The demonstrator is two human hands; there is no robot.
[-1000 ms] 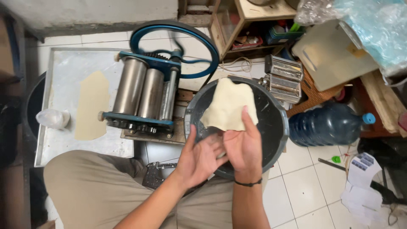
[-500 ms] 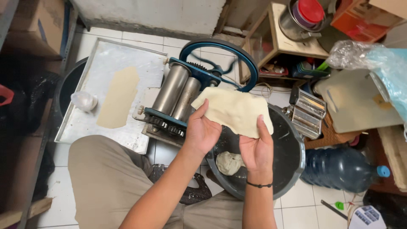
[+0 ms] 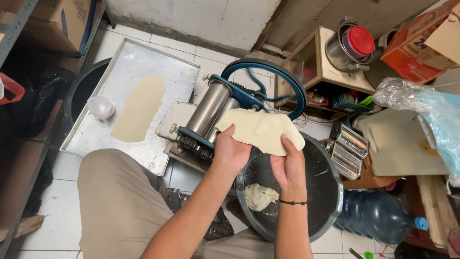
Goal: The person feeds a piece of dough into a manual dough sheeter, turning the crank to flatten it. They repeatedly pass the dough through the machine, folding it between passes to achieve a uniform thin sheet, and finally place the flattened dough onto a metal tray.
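Note:
A flat sheet of pale dough (image 3: pixel 261 129) is held by both hands above the black bowl (image 3: pixel 326 196). My left hand (image 3: pixel 229 152) grips its left edge, close to the steel rollers of the hand-cranked dough roller (image 3: pixel 211 112). My right hand (image 3: pixel 289 166) grips the sheet's lower right edge. A lump of dough (image 3: pixel 259 196) lies at the bottom of the bowl, under my hands. The roller's blue wheel (image 3: pixel 268 84) stands behind the sheet.
A metal tray (image 3: pixel 98 132) on the left carries a long rolled dough strip (image 3: pixel 140 108) and a small plastic bag (image 3: pixel 101 107). A small pasta machine (image 3: pixel 349 149), a blue water jug (image 3: pixel 378 216), a wooden shelf with a red-lidded pot (image 3: pixel 352 45) and cardboard boxes crowd the right.
Both hands have lifted the dough sheet up out of the bowl and carried it left toward the rollers. The view has shifted left with them.

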